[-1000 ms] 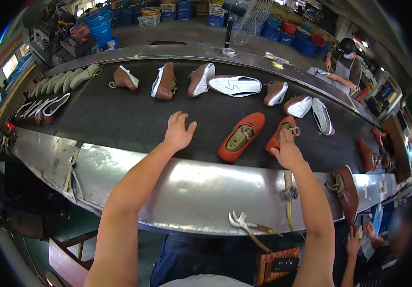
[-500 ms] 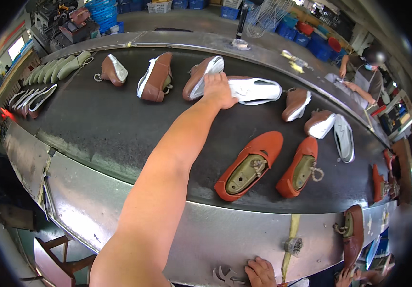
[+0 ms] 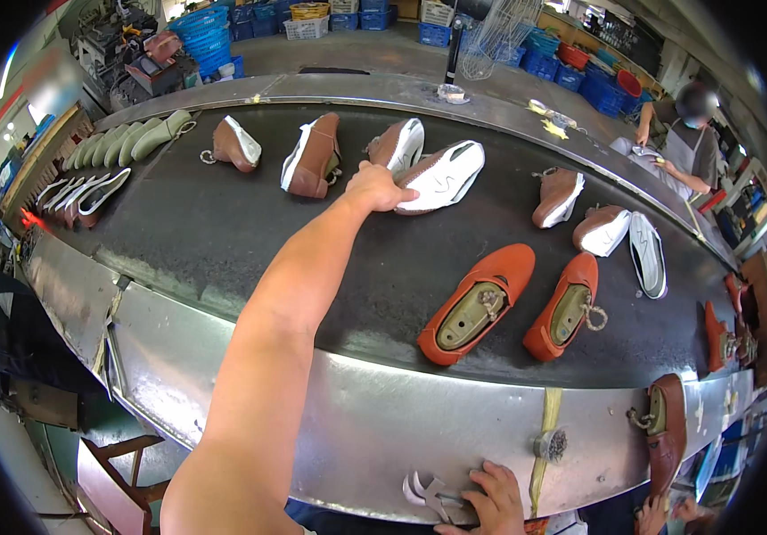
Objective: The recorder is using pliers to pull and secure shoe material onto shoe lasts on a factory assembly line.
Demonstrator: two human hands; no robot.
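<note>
Head view: white-bottomed shoe [image 3: 447, 176] on the dark belt [image 3: 178, 227], lying tilted with its pale underside showing. Left hand [image 3: 381, 187] closed on its near end, thumb on the white; other fingertips hidden. Brown shoe [image 3: 392, 141] just beyond the hand, partly overlapped in view; contact unclear.

Right hand [image 3: 496, 501] at the near edge of the metal ledge [image 3: 365, 428], fingers bent and slightly spread over the pincers [image 3: 437, 493]; cannot tell whether it grips them.

Round cup [image 3: 550, 444] near the right hand, dark contents, beside a yellow strip [image 3: 541, 486]. Orange pair [image 3: 477, 303] on the belt, right of the left forearm, green forms inside, toes pointing away. Dark brown shoe [image 3: 666, 437] on the ledge, farther right.

Far left of belt: green row [image 3: 134, 141]. Beyond the belt, upper right: seated co-worker [image 3: 691, 152], masked. Blue crates [image 3: 611, 94] stand on the floor behind.
</note>
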